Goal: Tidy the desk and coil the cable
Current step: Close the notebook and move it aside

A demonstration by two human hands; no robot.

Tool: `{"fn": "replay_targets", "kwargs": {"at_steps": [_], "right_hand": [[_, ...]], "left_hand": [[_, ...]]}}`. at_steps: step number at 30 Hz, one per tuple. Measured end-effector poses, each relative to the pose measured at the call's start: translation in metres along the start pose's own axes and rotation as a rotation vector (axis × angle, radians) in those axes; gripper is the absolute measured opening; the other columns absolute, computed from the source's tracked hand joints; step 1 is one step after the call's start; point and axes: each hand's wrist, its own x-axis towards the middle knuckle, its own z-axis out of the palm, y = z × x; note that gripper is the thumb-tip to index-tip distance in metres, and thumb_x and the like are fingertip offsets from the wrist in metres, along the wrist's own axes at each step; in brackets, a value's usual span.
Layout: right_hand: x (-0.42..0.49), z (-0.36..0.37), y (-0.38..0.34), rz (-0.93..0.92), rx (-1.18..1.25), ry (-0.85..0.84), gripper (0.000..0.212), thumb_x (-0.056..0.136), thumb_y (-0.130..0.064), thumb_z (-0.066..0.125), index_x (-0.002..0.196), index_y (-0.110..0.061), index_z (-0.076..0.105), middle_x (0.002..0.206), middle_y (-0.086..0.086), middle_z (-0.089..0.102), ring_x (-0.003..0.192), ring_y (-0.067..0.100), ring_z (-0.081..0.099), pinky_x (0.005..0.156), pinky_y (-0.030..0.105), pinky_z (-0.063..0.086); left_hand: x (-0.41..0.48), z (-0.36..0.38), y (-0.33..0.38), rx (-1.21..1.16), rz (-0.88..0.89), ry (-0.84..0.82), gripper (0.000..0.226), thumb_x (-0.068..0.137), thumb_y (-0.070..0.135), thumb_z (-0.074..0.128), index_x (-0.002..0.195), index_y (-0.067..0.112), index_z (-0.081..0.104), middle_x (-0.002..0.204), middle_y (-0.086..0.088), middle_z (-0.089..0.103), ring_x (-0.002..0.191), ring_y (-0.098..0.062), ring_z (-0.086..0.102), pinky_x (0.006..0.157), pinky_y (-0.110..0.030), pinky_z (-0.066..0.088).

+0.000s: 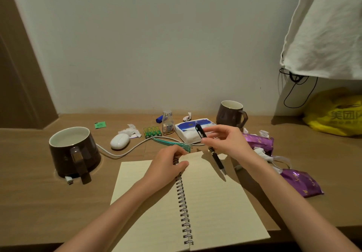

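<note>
Right grip point(225, 140) pinches pen point(212, 154); left point(166, 165) grasps notebook point(205, 202)

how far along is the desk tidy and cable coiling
Nothing looks done yet. In hand: the right hand holds the pen above the open notebook, the left hand at its spiral. Left: the white cable lies uncoiled, and tissues, batteries and purple wrappers are scattered.
</note>
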Motion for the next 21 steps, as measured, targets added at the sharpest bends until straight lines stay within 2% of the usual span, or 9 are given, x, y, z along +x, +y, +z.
{"fn": "replay_targets", "kwargs": {"at_steps": [4,8,10,14,21], "right_hand": [[-0.002,0.011,0.009,-0.005,-0.172,0.016,0.035,0.075,-0.019,0.079,0.109,-0.021,0.069,0.09,-0.008,0.071,0.079,0.005,0.068,0.06,0.016,0.056],[-0.002,0.026,0.02,-0.048,-0.237,0.08,0.036,0.072,-0.022,0.082,0.106,-0.02,0.07,0.089,-0.007,0.073,0.077,0.003,0.069,0.068,0.017,0.057],[-0.004,0.033,0.024,-0.084,-0.313,0.091,0.032,0.074,-0.026,0.08,0.105,-0.021,0.071,0.09,-0.01,0.072,0.079,0.0,0.067,0.068,0.015,0.055],[-0.009,0.04,0.024,-0.12,-0.45,0.099,0.022,0.084,-0.032,0.069,0.106,-0.026,0.071,0.095,-0.012,0.07,0.078,-0.002,0.06,0.064,0.01,0.046],[-0.016,0.034,0.02,0.026,-0.486,0.055,0.028,0.086,-0.032,0.068,0.112,-0.024,0.069,0.099,-0.007,0.067,0.085,0.005,0.06,0.071,0.017,0.051]], "left_hand": [[0.015,0.0,0.002,-0.027,-0.023,-0.069,0.022,0.089,0.029,0.06,0.109,0.024,0.067,0.107,0.006,0.068,0.093,-0.005,0.057,0.08,-0.022,0.046],[0.024,0.007,0.004,-0.009,-0.07,-0.088,0.013,0.089,0.041,0.058,0.09,0.037,0.07,0.085,0.021,0.064,0.093,-0.005,0.057,0.093,-0.046,0.044],[0.026,0.011,0.006,0.0,-0.105,-0.068,0.013,0.089,0.043,0.056,0.085,0.039,0.068,0.082,0.022,0.063,0.093,-0.004,0.056,0.095,-0.043,0.039],[0.026,0.018,0.008,0.024,-0.142,0.027,0.021,0.09,0.044,0.052,0.093,0.036,0.072,0.095,0.017,0.069,0.096,-0.003,0.053,0.086,-0.032,0.024],[0.027,0.022,0.007,0.025,-0.183,0.076,0.023,0.09,0.041,0.051,0.093,0.036,0.073,0.096,0.017,0.07,0.097,-0.003,0.053,0.086,-0.03,0.022]]}}
